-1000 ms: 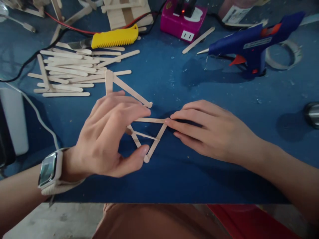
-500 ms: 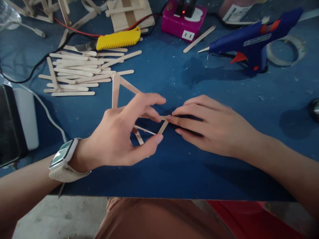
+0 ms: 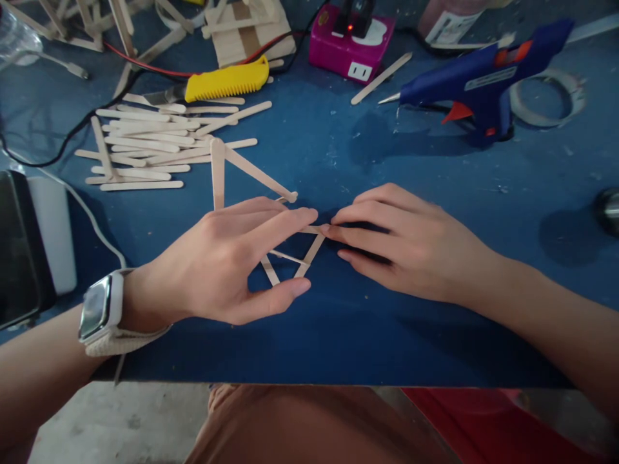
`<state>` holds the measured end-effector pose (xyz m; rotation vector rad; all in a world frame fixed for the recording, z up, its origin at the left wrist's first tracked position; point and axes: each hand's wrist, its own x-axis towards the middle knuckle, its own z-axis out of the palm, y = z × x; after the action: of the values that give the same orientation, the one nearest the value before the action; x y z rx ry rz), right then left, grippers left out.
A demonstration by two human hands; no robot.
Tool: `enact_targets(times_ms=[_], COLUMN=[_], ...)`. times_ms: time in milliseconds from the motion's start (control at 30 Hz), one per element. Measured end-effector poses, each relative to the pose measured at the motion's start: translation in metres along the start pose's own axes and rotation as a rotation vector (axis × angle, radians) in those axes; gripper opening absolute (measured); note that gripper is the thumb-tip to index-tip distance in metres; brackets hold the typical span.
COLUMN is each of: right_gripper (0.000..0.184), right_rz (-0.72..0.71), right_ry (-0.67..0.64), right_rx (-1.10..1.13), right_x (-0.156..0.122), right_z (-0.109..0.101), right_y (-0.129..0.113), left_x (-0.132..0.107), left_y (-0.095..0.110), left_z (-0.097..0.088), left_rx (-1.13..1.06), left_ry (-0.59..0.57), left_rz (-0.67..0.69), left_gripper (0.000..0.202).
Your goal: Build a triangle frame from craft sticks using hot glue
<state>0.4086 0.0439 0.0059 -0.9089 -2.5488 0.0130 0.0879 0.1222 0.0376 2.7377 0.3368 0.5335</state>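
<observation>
A small triangle of ice-cream sticks (image 3: pixel 290 258) lies on the blue table (image 3: pixel 338 335) in front of me. My left hand (image 3: pixel 232 264), a watch on its wrist, arches over the triangle's left side, with thumb at the bottom corner and fingers stretched along the top stick. My right hand (image 3: pixel 396 241) lies flat to the right, its fingertips pressing the triangle's upper right corner. A second, larger V of two joined sticks (image 3: pixel 232 167) lies just beyond my left hand.
A heap of loose sticks (image 3: pixel 140 142) lies at the back left, by a yellow-handled knife (image 3: pixel 222 80). A blue glue gun (image 3: pixel 478 84) rests at the back right, a pink power block (image 3: pixel 353 45) behind. A phone (image 3: pixel 17 251) sits at the left edge.
My left hand has lowered again onto the triangle, its fingers flattening along the top stick and thumb moving to the bottom corner. My right hand has stayed in place.
</observation>
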Motion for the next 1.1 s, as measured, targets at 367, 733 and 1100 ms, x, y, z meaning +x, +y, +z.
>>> enact_targets(times_ms=[367, 733, 1100], right_gripper=[0.029, 0.029, 0.024], right_rz=[-0.034, -0.038, 0.081], right_ry=[-0.009, 0.006, 0.078], right_rx=[-0.093, -0.069, 0.064], right_x=[0.002, 0.003, 0.001], right_z=[-0.002, -0.001, 0.005], right_y=[-0.003, -0.004, -0.002], left_x=[0.029, 0.029, 0.032], left_y=[0.019, 0.022, 0.020], left_z=[-0.020, -0.008, -0.010], left_rx=[0.288, 0.334, 0.354], left_ry=[-0.250, -0.238, -0.287], left_rz=[0.067, 0.059, 0.107], left_gripper=[0.058, 0.055, 0.069])
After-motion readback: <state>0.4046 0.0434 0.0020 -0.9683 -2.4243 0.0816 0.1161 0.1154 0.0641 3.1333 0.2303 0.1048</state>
